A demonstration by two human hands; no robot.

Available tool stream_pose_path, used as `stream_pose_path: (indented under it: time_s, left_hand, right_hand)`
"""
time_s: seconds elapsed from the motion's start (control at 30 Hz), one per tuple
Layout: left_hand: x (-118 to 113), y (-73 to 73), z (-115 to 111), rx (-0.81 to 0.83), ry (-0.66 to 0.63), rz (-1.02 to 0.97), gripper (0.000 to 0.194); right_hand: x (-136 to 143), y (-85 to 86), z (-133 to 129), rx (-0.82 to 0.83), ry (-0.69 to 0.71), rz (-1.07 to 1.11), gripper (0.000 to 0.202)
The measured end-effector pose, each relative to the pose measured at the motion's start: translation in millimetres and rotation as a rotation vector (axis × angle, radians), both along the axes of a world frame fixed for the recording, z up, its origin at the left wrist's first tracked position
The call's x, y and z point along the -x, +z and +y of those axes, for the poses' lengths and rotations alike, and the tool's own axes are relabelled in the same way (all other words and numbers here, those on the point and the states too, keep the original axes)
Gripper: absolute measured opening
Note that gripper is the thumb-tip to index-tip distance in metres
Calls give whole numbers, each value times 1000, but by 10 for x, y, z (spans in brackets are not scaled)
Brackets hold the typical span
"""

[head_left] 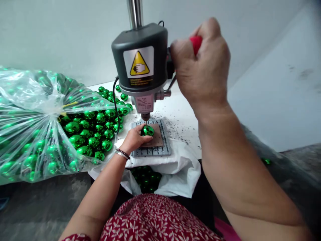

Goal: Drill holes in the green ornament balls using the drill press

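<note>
Right hand [207, 63], upper right: fingers closed round red knob [196, 44]. Left hand [133, 138], centre: fingers parted ball-wide, gripping green ball [148, 131] under drill press [160, 43], over brown board [157, 140].

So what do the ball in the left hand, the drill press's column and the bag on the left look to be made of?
The ball: probably plastic, mirror-glossy green, with sharp highlights; coated glass could look alike. The column: polished metal, likely steel or chrome-plated, given its bright vertical streaks. The bag: thin clear plastic film, as the gathered creases and the green balls showing through suggest.
</note>
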State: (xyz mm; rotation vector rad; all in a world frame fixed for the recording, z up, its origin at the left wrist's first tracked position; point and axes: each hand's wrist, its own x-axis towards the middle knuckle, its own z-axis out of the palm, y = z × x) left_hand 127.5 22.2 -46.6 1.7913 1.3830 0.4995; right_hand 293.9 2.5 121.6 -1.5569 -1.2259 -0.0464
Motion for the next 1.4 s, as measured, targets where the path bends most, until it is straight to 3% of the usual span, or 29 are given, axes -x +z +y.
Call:
stream_pose_path:
  time_s: [0.23,0.43,0.87,1.4]
  left_hand:
    - [26,-149,12,-29,12,-77,68]
    - [45,-295,36,-88,-50,-121,58]
    - [49,-228,30,-97,-120,-120,37]
    - [63,-310,44,-101,-101,-139,46]
  right_hand:
    - [-22,-378,-306,-252,49,-107,20]
    - [-40,-474,-419,-212,-61,-196,17]
    - [-33,-793,-385,-393,-121,-194,17]
    - [-3,-1173,-429,-509,-40,-186,12]
